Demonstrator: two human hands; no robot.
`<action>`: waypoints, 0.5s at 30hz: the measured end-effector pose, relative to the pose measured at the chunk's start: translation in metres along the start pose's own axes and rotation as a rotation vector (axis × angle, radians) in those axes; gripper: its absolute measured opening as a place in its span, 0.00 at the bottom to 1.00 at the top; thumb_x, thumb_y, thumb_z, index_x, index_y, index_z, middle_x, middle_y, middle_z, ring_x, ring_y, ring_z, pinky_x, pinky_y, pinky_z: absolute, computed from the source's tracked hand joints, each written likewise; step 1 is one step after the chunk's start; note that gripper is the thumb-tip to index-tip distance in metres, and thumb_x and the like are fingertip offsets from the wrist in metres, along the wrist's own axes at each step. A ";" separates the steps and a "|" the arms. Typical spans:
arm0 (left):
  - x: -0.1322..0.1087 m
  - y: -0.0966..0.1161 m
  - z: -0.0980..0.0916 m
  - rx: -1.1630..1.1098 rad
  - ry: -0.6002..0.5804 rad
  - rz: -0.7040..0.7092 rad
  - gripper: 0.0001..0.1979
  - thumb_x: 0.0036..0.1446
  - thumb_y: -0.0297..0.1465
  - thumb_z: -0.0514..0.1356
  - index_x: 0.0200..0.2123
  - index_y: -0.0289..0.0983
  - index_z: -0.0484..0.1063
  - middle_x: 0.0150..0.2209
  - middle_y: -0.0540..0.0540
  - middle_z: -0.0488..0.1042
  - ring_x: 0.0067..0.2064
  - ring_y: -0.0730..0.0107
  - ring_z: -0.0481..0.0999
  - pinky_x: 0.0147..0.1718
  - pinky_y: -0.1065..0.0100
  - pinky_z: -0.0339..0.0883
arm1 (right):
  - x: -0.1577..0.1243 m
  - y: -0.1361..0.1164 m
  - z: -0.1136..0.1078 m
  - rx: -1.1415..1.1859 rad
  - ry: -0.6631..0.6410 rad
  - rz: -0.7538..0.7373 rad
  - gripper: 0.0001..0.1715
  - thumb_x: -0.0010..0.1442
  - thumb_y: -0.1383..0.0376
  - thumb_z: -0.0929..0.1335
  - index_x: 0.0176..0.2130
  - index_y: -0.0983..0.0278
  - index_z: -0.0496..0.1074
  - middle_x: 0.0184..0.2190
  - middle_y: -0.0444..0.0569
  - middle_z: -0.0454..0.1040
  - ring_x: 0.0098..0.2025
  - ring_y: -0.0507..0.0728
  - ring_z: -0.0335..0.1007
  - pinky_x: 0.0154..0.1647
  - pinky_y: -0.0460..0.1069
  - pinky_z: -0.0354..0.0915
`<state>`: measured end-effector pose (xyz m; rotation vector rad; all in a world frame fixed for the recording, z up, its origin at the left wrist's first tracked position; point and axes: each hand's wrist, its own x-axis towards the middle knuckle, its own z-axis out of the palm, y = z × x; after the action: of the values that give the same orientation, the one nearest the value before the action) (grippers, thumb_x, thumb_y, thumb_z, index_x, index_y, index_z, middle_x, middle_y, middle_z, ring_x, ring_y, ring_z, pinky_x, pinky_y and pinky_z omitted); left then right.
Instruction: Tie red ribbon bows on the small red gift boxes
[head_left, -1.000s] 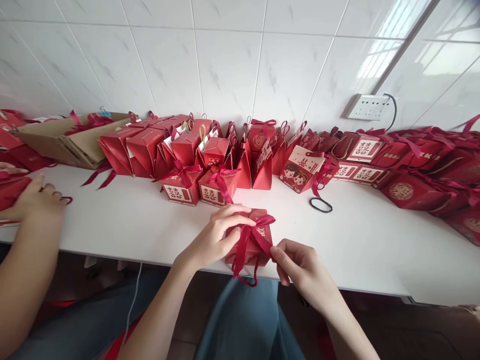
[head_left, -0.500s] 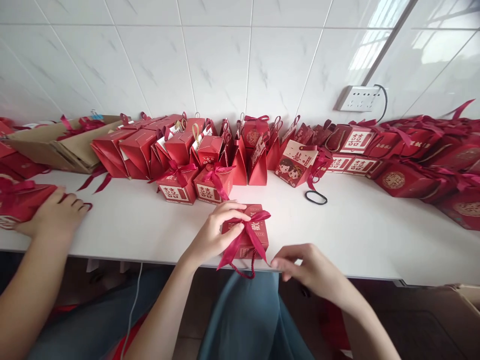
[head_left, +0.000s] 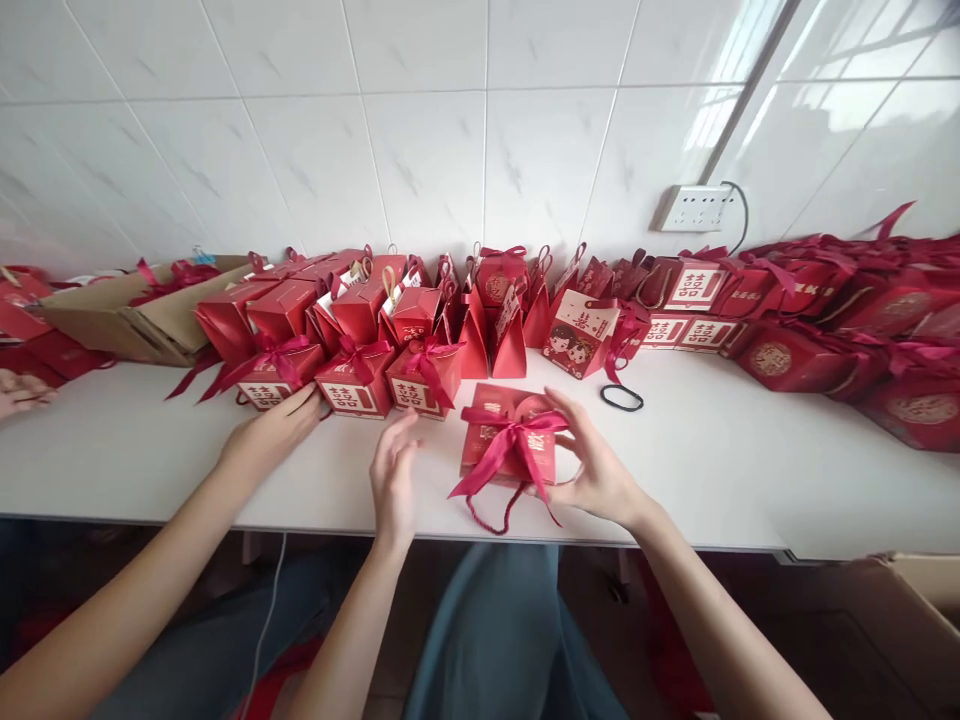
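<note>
My right hand [head_left: 592, 465] grips the right side of a red gift box [head_left: 480, 445], its thumb near the front and its fingers along the right and back. A crimson ribbon bow [head_left: 513, 436] crosses the box top, and a twisted cord handle [head_left: 495, 528] hangs toward the table edge. Just left of the box, my left hand [head_left: 394, 480] is raised, holding nothing, its fingers loosely curled and apart. Beyond it stand two bow-tied boxes with white labels, the middle box [head_left: 352, 380] and the right box [head_left: 424, 372].
A co-worker's hand [head_left: 274, 430] touches another bow-tied box [head_left: 270, 372]; a further hand [head_left: 22, 392] shows at far left. Red boxes line the tiled wall, with a heap [head_left: 892, 310] at right. A black hair tie [head_left: 622, 398] lies on the white table [head_left: 712, 470]. A cardboard tray [head_left: 142, 330] stands left.
My left hand has let go of the box and moved left. My right hand has gone from the ribbon end to gripping the box's side. The co-worker's box now stands in the front row.
</note>
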<state>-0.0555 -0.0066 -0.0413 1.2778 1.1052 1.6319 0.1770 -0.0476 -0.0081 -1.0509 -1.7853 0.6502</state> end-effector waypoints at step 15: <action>-0.040 -0.032 0.070 0.857 -0.665 0.613 0.14 0.59 0.31 0.51 0.45 0.40 0.72 0.52 0.42 0.73 0.58 0.52 0.69 0.47 0.54 0.71 | -0.021 -0.034 -0.106 0.875 0.283 0.566 0.31 0.56 0.39 0.57 0.45 0.57 0.66 0.39 0.49 0.78 0.42 0.62 0.75 0.42 0.62 0.72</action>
<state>0.0225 -0.0216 -0.0757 2.6782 1.0433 0.9087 0.2646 -0.0842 0.0547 -0.9365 -0.7757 1.3835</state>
